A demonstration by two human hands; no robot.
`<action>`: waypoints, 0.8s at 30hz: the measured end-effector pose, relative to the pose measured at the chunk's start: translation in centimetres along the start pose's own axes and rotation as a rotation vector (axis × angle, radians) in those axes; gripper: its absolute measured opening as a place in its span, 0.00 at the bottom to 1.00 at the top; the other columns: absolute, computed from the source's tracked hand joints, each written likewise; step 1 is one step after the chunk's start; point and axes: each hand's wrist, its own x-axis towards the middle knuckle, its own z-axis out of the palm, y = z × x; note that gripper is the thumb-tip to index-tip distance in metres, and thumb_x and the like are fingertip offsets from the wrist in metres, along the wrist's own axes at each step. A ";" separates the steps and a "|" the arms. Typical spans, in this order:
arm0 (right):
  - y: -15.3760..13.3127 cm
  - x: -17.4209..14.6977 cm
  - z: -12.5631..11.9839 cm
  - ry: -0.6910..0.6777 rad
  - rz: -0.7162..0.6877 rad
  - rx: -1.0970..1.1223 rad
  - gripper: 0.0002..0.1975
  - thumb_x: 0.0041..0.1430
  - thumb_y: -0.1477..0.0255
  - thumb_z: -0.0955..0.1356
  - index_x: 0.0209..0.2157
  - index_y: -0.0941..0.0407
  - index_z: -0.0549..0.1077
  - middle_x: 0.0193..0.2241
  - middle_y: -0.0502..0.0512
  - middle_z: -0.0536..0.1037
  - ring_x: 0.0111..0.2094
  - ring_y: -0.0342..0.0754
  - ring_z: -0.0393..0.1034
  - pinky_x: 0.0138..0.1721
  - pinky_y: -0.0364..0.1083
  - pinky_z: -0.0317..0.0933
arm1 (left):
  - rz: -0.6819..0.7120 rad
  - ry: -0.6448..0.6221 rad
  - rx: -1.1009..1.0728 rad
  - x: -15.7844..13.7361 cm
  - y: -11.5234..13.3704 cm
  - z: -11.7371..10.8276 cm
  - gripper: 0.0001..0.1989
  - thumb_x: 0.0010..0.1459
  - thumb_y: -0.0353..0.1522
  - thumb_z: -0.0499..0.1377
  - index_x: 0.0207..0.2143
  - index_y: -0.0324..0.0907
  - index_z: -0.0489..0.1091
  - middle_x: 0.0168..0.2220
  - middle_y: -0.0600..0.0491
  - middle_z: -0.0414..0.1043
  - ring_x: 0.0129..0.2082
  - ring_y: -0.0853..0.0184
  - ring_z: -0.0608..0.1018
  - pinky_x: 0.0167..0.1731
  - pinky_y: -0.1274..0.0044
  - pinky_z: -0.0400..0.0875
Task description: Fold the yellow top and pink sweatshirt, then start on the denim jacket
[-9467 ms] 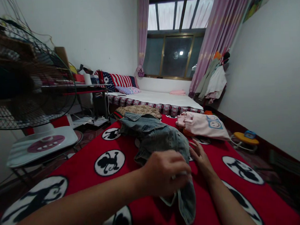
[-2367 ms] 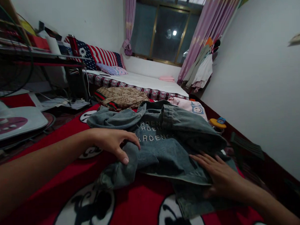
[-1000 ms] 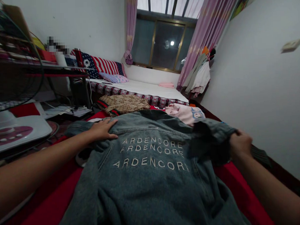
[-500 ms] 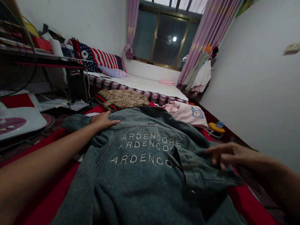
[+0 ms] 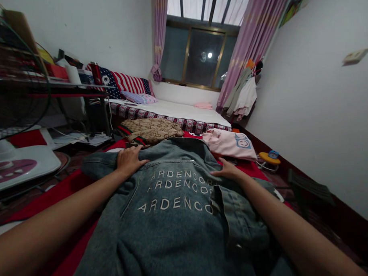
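Observation:
A blue-green denim jacket lies spread with its back up, white "ARDENCORE" lettering across it. My left hand grips the jacket at its left shoulder, thumb stretched over the back and fingers towards the upper edge. On the opposite shoulder, beside the lettering, my right hand holds the fabric between thumb and fingers; its fingertips are partly hidden. The right sleeve is folded inward, and its buttoned cuff rests over the end of the lettering, partly behind my right forearm.
Under the jacket is a red cloth. Beyond it lie a brown patterned garment and a folded pink garment. A yellow stool stands right, a cluttered desk left. A bed is below the window.
My right hand has left the folded sleeve and moved left and up to the jacket's right shoulder. My left hand stays at the left shoulder. The view has shifted slightly.

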 end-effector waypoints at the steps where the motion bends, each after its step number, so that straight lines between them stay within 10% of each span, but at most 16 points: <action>1: -0.7 -0.3 0.6 -0.073 -0.008 -0.036 0.28 0.42 0.65 0.75 0.48 0.59 0.75 0.44 0.59 0.79 0.44 0.55 0.74 0.44 0.48 0.66 | 0.007 -0.022 -0.026 0.0 0.1 -0.1 0.29 0.53 0.47 0.59 0.55 0.43 0.69 0.45 0.44 0.76 0.45 0.51 0.76 0.41 0.68 0.65; 3: -2.2 -1.5 1.4 -0.111 -0.035 -0.168 0.18 0.45 0.70 0.72 0.42 0.57 0.77 0.37 0.54 0.81 0.39 0.53 0.75 0.37 0.44 0.64 | 0.020 -0.060 -0.078 0.0 0.4 -0.3 0.24 0.52 0.44 0.60 0.50 0.46 0.72 0.45 0.47 0.77 0.44 0.53 0.77 0.40 0.69 0.66; 12: -5.4 -6.7 -2.5 0.480 -0.435 -0.506 0.11 0.52 0.71 0.64 0.36 0.53 0.77 0.32 0.54 0.80 0.35 0.52 0.74 0.33 0.44 0.57 | 0.083 0.231 -0.374 -0.4 -0.6 -5.0 0.13 0.52 0.38 0.57 0.40 0.49 0.74 0.40 0.53 0.76 0.41 0.56 0.77 0.40 0.69 0.68; 18: -7.4 -0.4 -7.0 0.744 -0.289 -0.559 0.15 0.55 0.66 0.66 0.44 0.55 0.75 0.39 0.60 0.77 0.42 0.57 0.70 0.39 0.48 0.59 | 0.082 0.391 -0.272 6.5 1.0 -9.4 0.17 0.56 0.38 0.59 0.46 0.42 0.73 0.47 0.48 0.71 0.48 0.57 0.71 0.52 0.63 0.61; 24: -6.4 1.5 -5.5 0.739 -0.213 -0.486 0.33 0.56 0.66 0.69 0.60 0.63 0.60 0.57 0.72 0.63 0.58 0.65 0.58 0.54 0.59 0.55 | 0.094 0.194 -0.294 8.2 5.0 -6.0 0.30 0.54 0.54 0.55 0.46 0.39 0.75 0.59 0.53 0.65 0.66 0.49 0.50 0.60 0.58 0.47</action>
